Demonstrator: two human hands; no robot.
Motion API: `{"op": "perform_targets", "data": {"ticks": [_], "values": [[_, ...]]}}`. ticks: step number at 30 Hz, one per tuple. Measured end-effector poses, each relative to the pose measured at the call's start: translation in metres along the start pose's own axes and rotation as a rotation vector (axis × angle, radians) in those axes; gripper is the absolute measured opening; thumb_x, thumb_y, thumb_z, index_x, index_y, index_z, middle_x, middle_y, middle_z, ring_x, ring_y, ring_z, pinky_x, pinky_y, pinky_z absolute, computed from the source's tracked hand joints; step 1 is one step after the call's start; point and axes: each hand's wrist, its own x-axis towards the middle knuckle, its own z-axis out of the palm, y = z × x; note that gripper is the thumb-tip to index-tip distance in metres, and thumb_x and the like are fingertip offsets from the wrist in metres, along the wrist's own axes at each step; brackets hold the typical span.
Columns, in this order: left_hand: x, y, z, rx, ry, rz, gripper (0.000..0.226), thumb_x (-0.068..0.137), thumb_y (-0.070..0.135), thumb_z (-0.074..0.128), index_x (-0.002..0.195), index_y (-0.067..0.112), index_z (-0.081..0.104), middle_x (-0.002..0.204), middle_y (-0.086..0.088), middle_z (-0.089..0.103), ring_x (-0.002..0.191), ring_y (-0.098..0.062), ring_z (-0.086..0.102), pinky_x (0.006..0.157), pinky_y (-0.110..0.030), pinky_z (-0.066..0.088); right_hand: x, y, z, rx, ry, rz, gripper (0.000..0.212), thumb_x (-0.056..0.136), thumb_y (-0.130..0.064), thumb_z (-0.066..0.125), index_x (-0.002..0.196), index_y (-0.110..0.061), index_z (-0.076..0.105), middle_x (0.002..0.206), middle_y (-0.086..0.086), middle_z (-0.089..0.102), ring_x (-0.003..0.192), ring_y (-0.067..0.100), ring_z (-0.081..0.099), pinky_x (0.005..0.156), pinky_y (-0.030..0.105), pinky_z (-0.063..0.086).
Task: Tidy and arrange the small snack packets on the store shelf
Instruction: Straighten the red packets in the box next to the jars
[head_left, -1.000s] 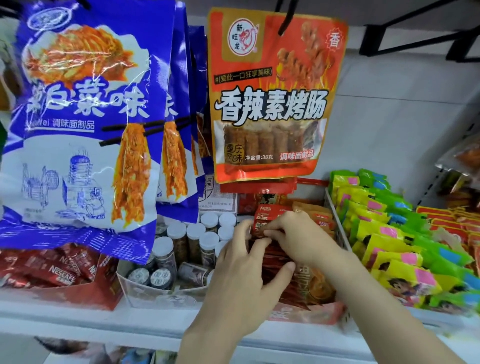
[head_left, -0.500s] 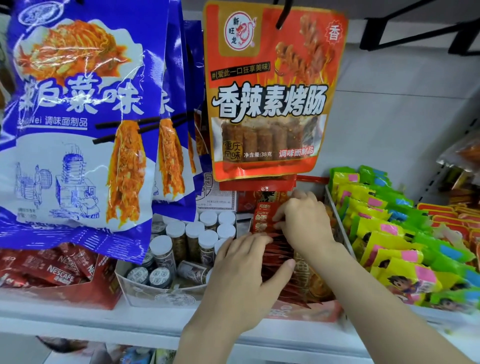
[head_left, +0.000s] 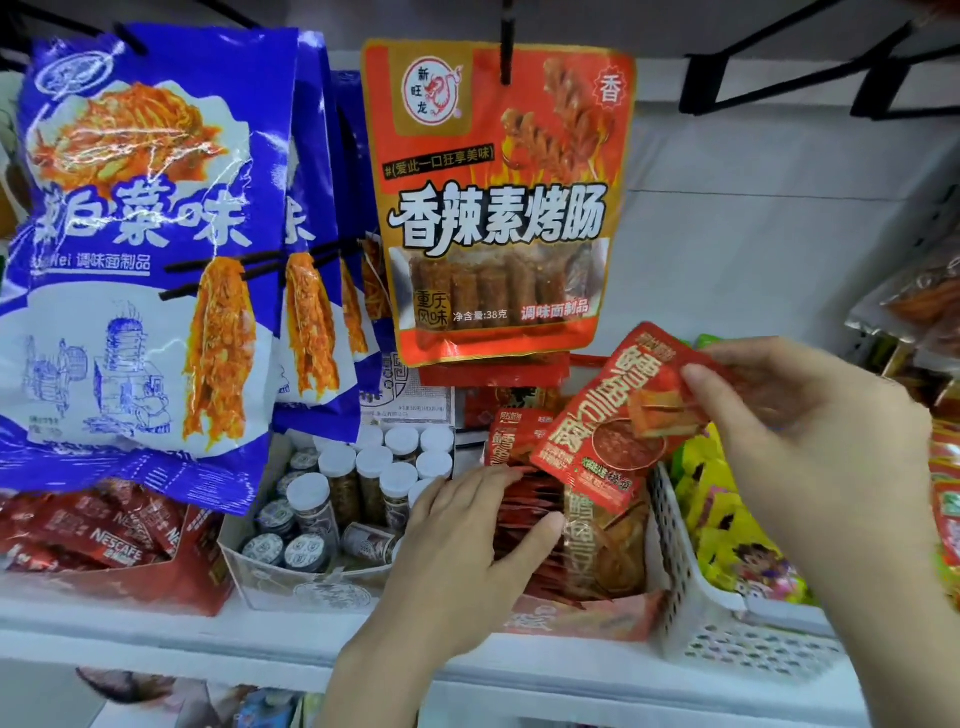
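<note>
The white shelf (head_left: 156, 631) carries four containers side by side along its near edge. At the left stands a red Nescafé carton (head_left: 171, 587) of sachets. Right of it, touching, sits a white cardboard tray (head_left: 311, 587) of white-capped jars. Next stands a red display box (head_left: 582, 618) packed with small red snack packets. At the right sits a white perforated plastic basket (head_left: 727, 634) of yellow-green packets.

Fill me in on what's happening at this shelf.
A person is tidying small red snack packets. The right hand pinches one red packet, lifted above the row of matching packets in a box on the shelf. The left hand rests on that row, fingers fairly flat, steadying it.
</note>
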Motion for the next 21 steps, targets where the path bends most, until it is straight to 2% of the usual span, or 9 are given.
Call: {"op": "perform_targets", "data": {"ticks": [2, 4, 7, 9, 12, 15, 16, 18, 21], "values": [[0.001, -0.001, -0.002, -0.071, -0.011, -0.042, 0.067, 0.083, 0.08, 0.026, 0.142, 0.049, 0.033, 0.144, 0.028, 0.037, 0.132, 0.009, 0.019, 0.119, -0.035, 0.02, 0.005, 0.005, -0.004, 0.175, -0.022, 0.106, 0.019, 0.08, -0.03, 0.076, 0.075, -0.047, 0.07, 0.071, -0.026, 0.07, 0.069, -0.001, 0.069, 0.075, 0.036, 0.058], [0.002, 0.0, -0.006, -0.162, -0.016, -0.076, 0.066, 0.081, 0.081, 0.031, 0.139, 0.049, 0.038, 0.138, 0.028, 0.045, 0.134, -0.001, 0.033, 0.113, -0.037, 0.032, 0.008, 0.011, -0.007, 0.239, -0.048, 0.162, 0.026, 0.077, -0.023, 0.08, 0.073, -0.048, 0.071, 0.072, -0.021, 0.072, 0.068, 0.002, 0.071, 0.076, 0.041, 0.06], [0.001, 0.006, -0.01, -0.304, 0.049, -0.091, 0.068, 0.079, 0.079, 0.032, 0.135, 0.045, 0.049, 0.133, 0.031, 0.05, 0.127, 0.008, 0.042, 0.109, -0.029, 0.037, 0.013, 0.02, -0.007, 0.237, -0.059, 0.197, 0.021, 0.074, -0.025, 0.082, 0.071, -0.043, 0.072, 0.071, -0.017, 0.073, 0.067, 0.005, 0.071, 0.073, 0.043, 0.06], [-0.002, 0.014, -0.011, -0.42, 0.1, -0.087, 0.061, 0.081, 0.076, 0.035, 0.129, 0.046, 0.057, 0.128, 0.031, 0.056, 0.122, 0.013, 0.047, 0.106, -0.025, 0.039, 0.016, 0.026, -0.006, 0.223, -0.079, 0.196, 0.016, 0.073, -0.029, 0.082, 0.075, -0.042, 0.073, 0.073, -0.014, 0.074, 0.07, 0.009, 0.072, 0.072, 0.044, 0.06], [-0.004, 0.03, -0.01, -0.692, 0.075, -0.084, 0.047, 0.083, 0.064, 0.046, 0.118, 0.04, 0.067, 0.115, 0.025, 0.069, 0.11, 0.008, 0.06, 0.093, -0.019, 0.046, 0.018, 0.03, -0.002, 0.243, -0.124, 0.171, 0.016, 0.074, -0.028, 0.081, 0.075, -0.042, 0.072, 0.074, -0.015, 0.074, 0.071, 0.007, 0.071, 0.067, 0.034, 0.057], [-0.005, 0.043, -0.009, -0.846, 0.008, -0.094, 0.029, 0.082, 0.037, 0.063, 0.107, 0.026, 0.073, 0.097, 0.005, 0.077, 0.089, -0.009, 0.072, 0.074, -0.017, 0.055, 0.018, 0.03, 0.002, 0.337, -0.139, 0.183, 0.019, 0.075, -0.022, 0.082, 0.074, -0.039, 0.073, 0.073, -0.015, 0.074, 0.071, 0.006, 0.072, 0.066, 0.025, 0.054], [-0.005, 0.044, -0.008, -0.884, 0.002, -0.093, 0.025, 0.081, 0.031, 0.065, 0.102, 0.023, 0.075, 0.095, 0.001, 0.078, 0.086, -0.012, 0.073, 0.073, -0.016, 0.055, 0.018, 0.03, 0.002, 0.35, -0.132, 0.195, 0.018, 0.074, -0.022, 0.083, 0.075, -0.038, 0.074, 0.072, -0.015, 0.074, 0.07, 0.005, 0.071, 0.067, 0.022, 0.054], [-0.006, 0.044, -0.011, -0.926, -0.008, -0.075, 0.019, 0.078, 0.027, 0.066, 0.093, 0.024, 0.078, 0.094, -0.002, 0.078, 0.086, -0.013, 0.074, 0.072, -0.015, 0.055, 0.019, 0.031, 0.0, 0.358, -0.117, 0.235, 0.012, 0.073, -0.027, 0.083, 0.078, -0.034, 0.075, 0.07, -0.014, 0.073, 0.067, 0.003, 0.07, 0.059, 0.013, 0.049], [-0.007, 0.041, -0.013, -0.947, -0.021, -0.051, 0.02, 0.076, 0.026, 0.067, 0.093, 0.022, 0.077, 0.095, -0.003, 0.078, 0.086, -0.014, 0.074, 0.071, -0.014, 0.055, 0.018, 0.032, -0.002, 0.371, -0.117, 0.28, 0.01, 0.073, -0.031, 0.082, 0.081, -0.031, 0.077, 0.071, -0.013, 0.074, 0.068, 0.002, 0.07, 0.052, 0.009, 0.045]]}}
